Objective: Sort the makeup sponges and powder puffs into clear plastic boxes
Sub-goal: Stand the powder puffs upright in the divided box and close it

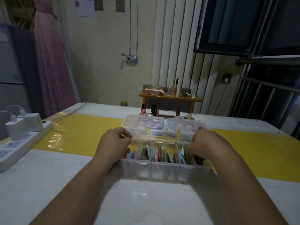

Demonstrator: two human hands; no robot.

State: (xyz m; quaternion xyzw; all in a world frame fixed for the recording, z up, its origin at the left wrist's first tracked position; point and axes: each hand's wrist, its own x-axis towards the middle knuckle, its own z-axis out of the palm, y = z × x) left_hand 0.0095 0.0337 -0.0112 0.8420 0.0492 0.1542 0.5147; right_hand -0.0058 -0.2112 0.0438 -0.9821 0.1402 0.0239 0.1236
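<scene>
Table [146,200] with yellow mat [81,135], boxes [162,169], power strip [24,143]

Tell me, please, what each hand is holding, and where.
The left hand pinches the rear clear box at its near-left corner; the right hand curls at its near-right end, its hold hidden.

Pink, blue, brown powder puffs [155,154]; yellow table runner [84,133]

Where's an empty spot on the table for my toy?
Bare white table between the forearms, before the near clear box. Bare yellow mat between power strip and far clear box. Crowded: around both boxes.
</scene>
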